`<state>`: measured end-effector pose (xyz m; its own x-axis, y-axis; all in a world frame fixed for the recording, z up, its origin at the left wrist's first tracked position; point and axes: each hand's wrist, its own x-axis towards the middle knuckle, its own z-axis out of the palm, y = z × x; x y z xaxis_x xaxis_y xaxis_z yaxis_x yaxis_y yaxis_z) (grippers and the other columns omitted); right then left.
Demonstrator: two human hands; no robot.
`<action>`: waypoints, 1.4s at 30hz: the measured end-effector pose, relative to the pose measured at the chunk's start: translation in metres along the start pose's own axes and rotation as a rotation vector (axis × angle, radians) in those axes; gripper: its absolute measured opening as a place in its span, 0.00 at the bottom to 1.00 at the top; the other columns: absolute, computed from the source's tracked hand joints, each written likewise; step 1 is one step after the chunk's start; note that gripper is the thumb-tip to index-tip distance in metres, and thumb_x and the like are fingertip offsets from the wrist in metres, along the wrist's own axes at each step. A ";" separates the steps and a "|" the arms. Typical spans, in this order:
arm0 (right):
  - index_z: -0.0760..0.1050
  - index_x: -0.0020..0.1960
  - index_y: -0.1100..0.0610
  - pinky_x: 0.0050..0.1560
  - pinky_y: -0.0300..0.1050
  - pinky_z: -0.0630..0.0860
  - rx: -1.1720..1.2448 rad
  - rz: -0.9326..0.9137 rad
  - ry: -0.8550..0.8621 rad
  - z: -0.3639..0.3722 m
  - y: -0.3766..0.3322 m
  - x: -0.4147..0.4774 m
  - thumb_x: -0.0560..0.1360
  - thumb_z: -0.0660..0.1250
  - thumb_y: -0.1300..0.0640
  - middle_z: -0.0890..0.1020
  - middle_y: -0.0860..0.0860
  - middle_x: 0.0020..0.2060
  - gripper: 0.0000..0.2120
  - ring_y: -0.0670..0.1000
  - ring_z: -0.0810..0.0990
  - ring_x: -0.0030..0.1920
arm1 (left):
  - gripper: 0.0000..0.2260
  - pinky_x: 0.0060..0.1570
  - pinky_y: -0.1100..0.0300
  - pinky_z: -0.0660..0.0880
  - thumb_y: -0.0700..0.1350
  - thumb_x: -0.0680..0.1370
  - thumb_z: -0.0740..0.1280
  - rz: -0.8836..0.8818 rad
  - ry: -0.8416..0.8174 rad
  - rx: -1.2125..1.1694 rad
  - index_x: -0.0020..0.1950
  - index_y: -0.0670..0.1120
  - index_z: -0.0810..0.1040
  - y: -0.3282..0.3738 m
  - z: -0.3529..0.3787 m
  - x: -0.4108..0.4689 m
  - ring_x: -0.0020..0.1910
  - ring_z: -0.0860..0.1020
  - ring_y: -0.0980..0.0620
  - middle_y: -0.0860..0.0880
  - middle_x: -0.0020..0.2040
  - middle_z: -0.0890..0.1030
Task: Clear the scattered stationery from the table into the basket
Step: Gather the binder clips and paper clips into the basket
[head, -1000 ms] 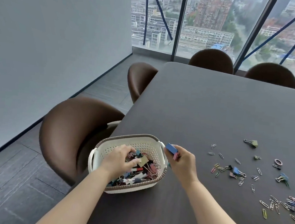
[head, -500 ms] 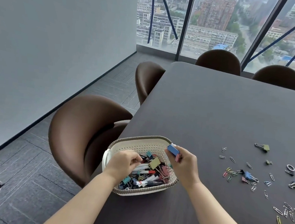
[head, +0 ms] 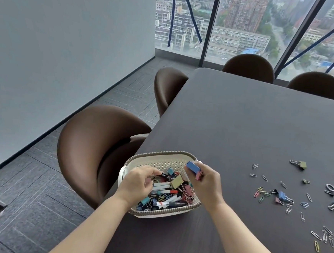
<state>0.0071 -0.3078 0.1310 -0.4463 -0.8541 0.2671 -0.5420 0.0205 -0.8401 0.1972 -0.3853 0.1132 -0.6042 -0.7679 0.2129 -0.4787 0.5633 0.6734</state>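
Above basket [head: 160,160], blue clip [head: 193,167] slants right-downward.

Your light is soft, overcast daylight from the windows [head: 240,26] at twelve to two o'clock; the room is evenly bright. The dark tabletop [head: 242,122] carries a dull sheen, no hard glare. Shadows stay faint. Wide-angle bending curves the wall [head: 58,48] at nine o'clock, and small paper clips [head: 321,237] at four o'clock look slightly soft.
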 end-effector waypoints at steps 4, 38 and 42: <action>0.80 0.45 0.55 0.49 0.45 0.74 -0.106 -0.029 -0.075 0.011 -0.002 0.004 0.71 0.70 0.59 0.77 0.42 0.35 0.03 0.52 0.75 0.40 | 0.10 0.45 0.71 0.73 0.37 0.72 0.68 0.023 0.053 0.066 0.51 0.48 0.80 0.001 -0.008 -0.008 0.40 0.78 0.60 0.57 0.45 0.79; 0.73 0.59 0.60 0.60 0.56 0.68 -0.542 0.436 0.161 -0.264 0.208 -0.166 0.70 0.69 0.62 0.77 0.56 0.59 0.17 0.60 0.72 0.61 | 0.43 0.70 0.48 0.40 0.73 0.67 0.40 0.084 -0.468 0.352 0.75 0.49 0.48 0.178 0.281 -0.038 0.73 0.37 0.50 0.48 0.76 0.44; 0.65 0.68 0.58 0.69 0.55 0.59 -0.651 0.581 0.095 -0.306 0.242 -0.203 0.73 0.67 0.53 0.67 0.56 0.69 0.26 0.57 0.61 0.70 | 0.48 0.67 0.40 0.36 0.74 0.56 0.26 0.010 -0.616 0.513 0.70 0.50 0.29 0.203 0.334 -0.054 0.66 0.24 0.47 0.49 0.70 0.27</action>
<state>-0.2516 0.0297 0.0180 -0.8197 -0.5700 -0.0568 -0.4960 0.7559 -0.4272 -0.0804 -0.1275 0.0023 -0.7813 -0.5402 -0.3127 -0.6144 0.7539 0.2326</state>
